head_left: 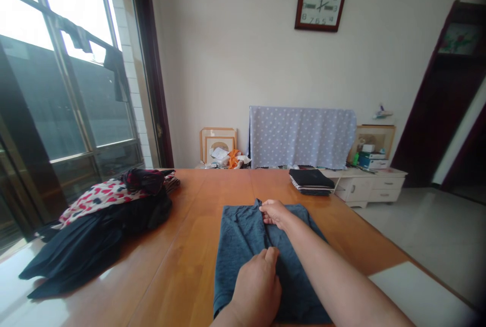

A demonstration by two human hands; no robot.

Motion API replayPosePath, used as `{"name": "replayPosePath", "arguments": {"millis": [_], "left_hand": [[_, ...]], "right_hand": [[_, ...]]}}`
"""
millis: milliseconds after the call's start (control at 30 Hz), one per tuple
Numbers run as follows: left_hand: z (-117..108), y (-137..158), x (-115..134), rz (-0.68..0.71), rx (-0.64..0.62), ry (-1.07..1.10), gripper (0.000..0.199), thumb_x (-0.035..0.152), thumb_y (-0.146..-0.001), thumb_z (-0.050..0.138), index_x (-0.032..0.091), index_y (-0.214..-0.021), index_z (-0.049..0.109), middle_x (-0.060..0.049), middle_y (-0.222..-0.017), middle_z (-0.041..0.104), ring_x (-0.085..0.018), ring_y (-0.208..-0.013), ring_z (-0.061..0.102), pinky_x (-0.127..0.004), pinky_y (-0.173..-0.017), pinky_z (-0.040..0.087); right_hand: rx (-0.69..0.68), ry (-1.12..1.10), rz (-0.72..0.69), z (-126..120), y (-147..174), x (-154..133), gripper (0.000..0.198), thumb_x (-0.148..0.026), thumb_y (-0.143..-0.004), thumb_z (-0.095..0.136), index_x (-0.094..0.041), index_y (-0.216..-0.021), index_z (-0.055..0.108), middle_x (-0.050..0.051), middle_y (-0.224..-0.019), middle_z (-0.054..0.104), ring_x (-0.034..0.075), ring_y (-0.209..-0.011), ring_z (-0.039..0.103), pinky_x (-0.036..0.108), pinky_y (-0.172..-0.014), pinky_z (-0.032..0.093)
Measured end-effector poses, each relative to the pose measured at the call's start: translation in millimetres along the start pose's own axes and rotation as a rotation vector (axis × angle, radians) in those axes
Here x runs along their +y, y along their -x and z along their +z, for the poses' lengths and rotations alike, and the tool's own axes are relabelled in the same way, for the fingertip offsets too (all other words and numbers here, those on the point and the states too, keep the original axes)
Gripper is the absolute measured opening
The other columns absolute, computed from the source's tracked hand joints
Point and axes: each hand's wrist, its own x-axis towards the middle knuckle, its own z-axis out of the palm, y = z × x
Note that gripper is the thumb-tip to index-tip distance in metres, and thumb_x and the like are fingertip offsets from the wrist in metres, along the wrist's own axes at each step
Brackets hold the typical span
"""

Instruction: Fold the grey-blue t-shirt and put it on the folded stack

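Note:
A dark blue-grey garment (pixel 239 238) lies spread on the wooden table in front of me, partly covered by my hands and forearms. I cannot tell just what kind of garment it is. My right hand (pixel 272 214) pinches its cloth near the far edge, where a small peak of fabric sticks up. Nearer to me, my left hand (pixel 258 284) is closed on the same cloth around its middle. A raised fold runs between the two hands.
At the left of the table (pixel 182 261) lies a heap of loose clothes (pixel 110 210), dark and heart-patterned. A stack of folded clothes (pixel 311 181) sits at the far right edge. Beyond stand a cloth-covered object (pixel 301 137) and a white cabinet (pixel 374 188).

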Motion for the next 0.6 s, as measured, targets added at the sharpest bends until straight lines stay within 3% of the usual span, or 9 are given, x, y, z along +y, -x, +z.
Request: {"name": "replayPosePath", "arguments": {"millis": [133,233,333,433,600], "left_hand": [[-9,7,6,0.022,-0.045,0.123,0.059,0.038,-0.078,0.068,0.025,-0.133,0.052,-0.007,-0.119,0.067,-0.027,-0.106,0.063,-0.034,-0.087,0.05],[-27,9,3,0.06,-0.03,0.259,0.054,0.049,-0.084,0.063,0.026,-0.132,0.054,-0.005,-0.113,0.069,-0.022,-0.094,0.064,-0.029,-0.077,0.049],[-51,1,-14,0.047,0.109,0.329,0.037,0.048,-0.096,0.047,0.02,-0.116,0.061,-0.003,-0.093,0.068,-0.017,-0.08,0.061,-0.025,-0.068,0.045],[-65,-9,-37,-0.015,0.238,0.26,0.03,0.043,-0.097,0.044,0.019,-0.097,0.061,0.001,-0.074,0.06,-0.014,-0.069,0.054,-0.024,-0.062,0.04],[-57,-8,-49,0.07,0.164,0.084,0.021,0.033,-0.095,0.046,0.022,-0.092,0.063,-0.003,-0.087,0.064,-0.018,-0.083,0.059,-0.025,-0.073,0.042]], "right_hand": [[-0.016,0.0,0.006,-1,2,1,0.005,-0.014,-0.083,0.058,-0.017,-0.079,0.055,0.0,-0.062,0.06,0.009,-0.051,0.058,0.016,-0.049,0.049],[-0.032,0.007,0.016,-3,2,0,0.01,-0.019,-0.087,0.053,-0.015,-0.078,0.056,0.002,-0.063,0.061,0.01,-0.053,0.06,0.017,-0.051,0.05],[-0.031,0.026,0.015,-4,2,0,0.013,-0.022,-0.088,0.054,-0.015,-0.077,0.056,0.002,-0.062,0.06,0.008,-0.052,0.058,0.016,-0.051,0.05],[-0.024,0.062,0.001,-4,3,0,0.012,-0.024,-0.086,0.059,-0.016,-0.078,0.055,0.0,-0.061,0.059,0.008,-0.052,0.056,0.016,-0.051,0.049],[0.026,0.165,-0.046,0,7,0,0.013,-0.02,-0.077,0.068,-0.017,-0.078,0.056,-0.003,-0.059,0.056,0.008,-0.05,0.053,0.017,-0.046,0.046]]}}
